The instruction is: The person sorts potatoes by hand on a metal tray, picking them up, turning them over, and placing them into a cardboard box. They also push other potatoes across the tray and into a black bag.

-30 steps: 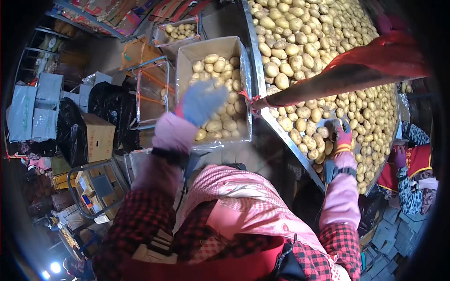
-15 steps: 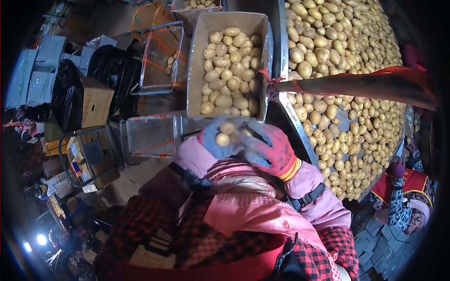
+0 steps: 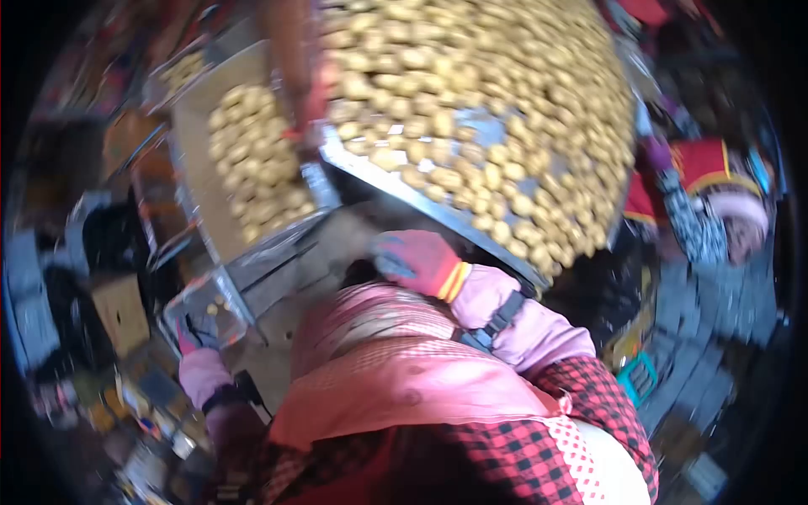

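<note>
the left hand [image 3: 200, 335], fingers spread, is at a clear-sided crate [image 3: 200, 293], small potatoes [image 3: 214, 308] just beside its fingers. the right hand [image 3: 417, 263] curls near the apron [image 3: 362, 383]; whether it pinches anything, one cannot tell. beyond it stands a potato-covered table [image 3: 370, 171]; beyond the left, a potato-filled box [image 3: 195, 139].

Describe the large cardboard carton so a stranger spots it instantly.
From the metal-edged table, look left past its corner: the large open carton stands there. Its dense heap of potatoes sets it apart from the sparsely filled crate at the left hand.
</note>
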Motion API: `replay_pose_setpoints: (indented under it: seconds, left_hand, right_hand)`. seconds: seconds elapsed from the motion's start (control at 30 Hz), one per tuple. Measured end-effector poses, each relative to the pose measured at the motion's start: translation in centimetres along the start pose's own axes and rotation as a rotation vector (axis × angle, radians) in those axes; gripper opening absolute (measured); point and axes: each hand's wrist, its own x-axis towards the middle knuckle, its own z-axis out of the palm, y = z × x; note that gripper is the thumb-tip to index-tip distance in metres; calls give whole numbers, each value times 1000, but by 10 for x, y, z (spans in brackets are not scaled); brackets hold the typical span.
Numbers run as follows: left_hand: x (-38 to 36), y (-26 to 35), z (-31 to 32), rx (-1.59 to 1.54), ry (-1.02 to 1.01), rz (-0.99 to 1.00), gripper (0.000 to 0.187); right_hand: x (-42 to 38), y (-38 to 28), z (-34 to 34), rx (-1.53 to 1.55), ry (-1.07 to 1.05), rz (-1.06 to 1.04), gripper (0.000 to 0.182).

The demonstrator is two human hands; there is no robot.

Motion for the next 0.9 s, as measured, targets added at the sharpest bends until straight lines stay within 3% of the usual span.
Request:
replay_pose_setpoints:
  seconds: [0.03,0.13,0.23,0.3,0.37,0.43,0.5,0.57,0.6,0.63,0.7,0.77,0.87,0.9]
  left_hand:
    - [-10,-5,20,73,-64,-39,46]
    - [-57,-28,114,383,-810,-303,52]
    - [-103,-82,228,654,-1088,-307,54]
    - [-125,-128,294,1017,-1333,251,50]
    - [-157,-184,354,1151,-1571,744,45]
    - [-179,-243,397,1226,-1714,1373,49]
    - [-212,-297,416,1425,-1793,1531,57]
    - [-229,-342,418,1582,-2005,1619,62]
    - [-235,-353,408,1582,-1957,1775,60]
    - [-233,-355,406,1580,-1992,1721,59]
    - [-224,-345,416,1574,-2050,1633,59]
    - [-212,-325,416,1633,-1889,1729,58]
    - [-189,-296,409,1727,-1649,1833,60]
    - [-184,-292,405,1728,-1591,1842,61]
  right_hand:
    - [-10,2,-3,21,36,6,43]
    - [-44,2,-12,-10,132,113,46]
    - [-80,6,-27,-1,169,234,48]
    - [-110,7,-33,-36,265,277,47]
    - [-139,-7,-58,-38,293,399,44]
    - [-169,-17,-80,-5,356,496,45]
    - [-201,-24,-91,-31,422,551,43]
    - [-230,-34,-105,-109,511,606,37]
    - [-250,-31,-107,-117,556,644,36]
    - [-271,-27,-110,-126,596,678,35]
    - [-315,-14,-121,-61,594,1013,41]
    - [-362,11,-118,-269,406,1326,52]
    - [-374,41,-133,-282,284,1430,59]
    - [-370,55,-136,-354,339,1315,60]
